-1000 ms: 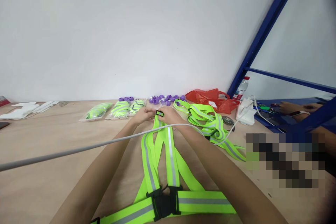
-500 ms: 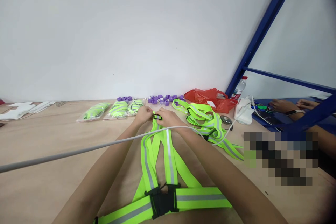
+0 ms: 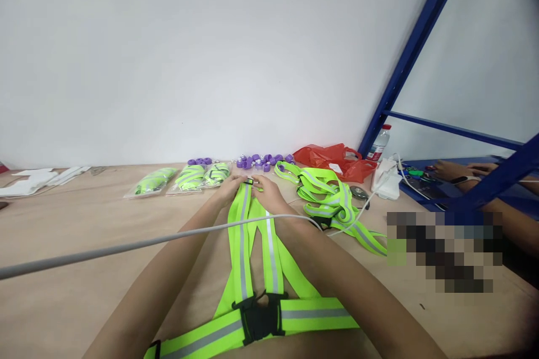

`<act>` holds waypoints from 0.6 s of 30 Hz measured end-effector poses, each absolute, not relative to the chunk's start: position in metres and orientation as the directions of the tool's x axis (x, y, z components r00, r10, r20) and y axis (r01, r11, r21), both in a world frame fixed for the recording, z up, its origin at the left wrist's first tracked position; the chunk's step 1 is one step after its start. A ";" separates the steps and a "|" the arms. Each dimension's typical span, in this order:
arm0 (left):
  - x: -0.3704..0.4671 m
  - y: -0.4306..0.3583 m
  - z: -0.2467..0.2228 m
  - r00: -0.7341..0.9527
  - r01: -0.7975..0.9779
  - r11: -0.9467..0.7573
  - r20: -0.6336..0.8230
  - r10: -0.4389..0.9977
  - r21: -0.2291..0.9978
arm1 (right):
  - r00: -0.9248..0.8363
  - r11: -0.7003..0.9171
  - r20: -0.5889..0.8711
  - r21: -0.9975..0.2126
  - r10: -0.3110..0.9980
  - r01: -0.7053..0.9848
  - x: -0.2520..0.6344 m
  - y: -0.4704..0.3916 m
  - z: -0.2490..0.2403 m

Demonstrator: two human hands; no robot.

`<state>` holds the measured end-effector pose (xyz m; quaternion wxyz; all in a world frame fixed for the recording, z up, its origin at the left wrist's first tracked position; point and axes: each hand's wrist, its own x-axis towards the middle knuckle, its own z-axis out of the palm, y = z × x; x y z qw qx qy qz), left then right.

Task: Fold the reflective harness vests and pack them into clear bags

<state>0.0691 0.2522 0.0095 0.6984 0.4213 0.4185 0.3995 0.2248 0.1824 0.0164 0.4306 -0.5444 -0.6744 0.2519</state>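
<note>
A neon-green reflective harness (image 3: 272,252) with grey stripes lies stretched on the table, its black buckle (image 3: 261,320) close to me. At its far end, my left hand (image 3: 229,189) is closed on the strap beside a small black slider (image 3: 249,181). My right hand (image 3: 268,192) pinches the same end from the other side, fingers pressed together near the slider. The fingertips of both hands almost meet there. A grey cable (image 3: 168,238) crosses in front of both forearms.
Bagged green straps (image 3: 190,177) and purple pieces (image 3: 256,161) line the wall. To the right are a tangled pile of green straps (image 3: 326,188), a red plastic bag (image 3: 337,160), a white power strip (image 3: 386,179), a bottle (image 3: 379,143), a blue frame (image 3: 408,67) and another person's hands (image 3: 457,171).
Both hands have shifted at the strap's far end. The left front strap now lies straighter, and the slider has turned and moved slightly up and left. The view has shifted a little.
</note>
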 end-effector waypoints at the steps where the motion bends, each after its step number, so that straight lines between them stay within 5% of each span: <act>1: 0.070 0.251 0.012 0.326 -0.204 0.333 -0.257 0.910 0.921 | -0.022 0.269 0.294 -0.838 0.956 0.475 0.222 0.180 0.015; 11: 0.077 0.246 0.025 0.282 -0.388 0.421 -0.330 0.901 0.820 | -0.008 0.065 0.065 -0.990 0.998 0.125 0.195 0.117 -0.002; 18: 0.081 0.247 0.025 0.314 -0.499 0.477 -0.362 0.878 0.723 | -0.037 -0.027 -0.029 -0.998 0.999 0.056 0.195 0.099 0.002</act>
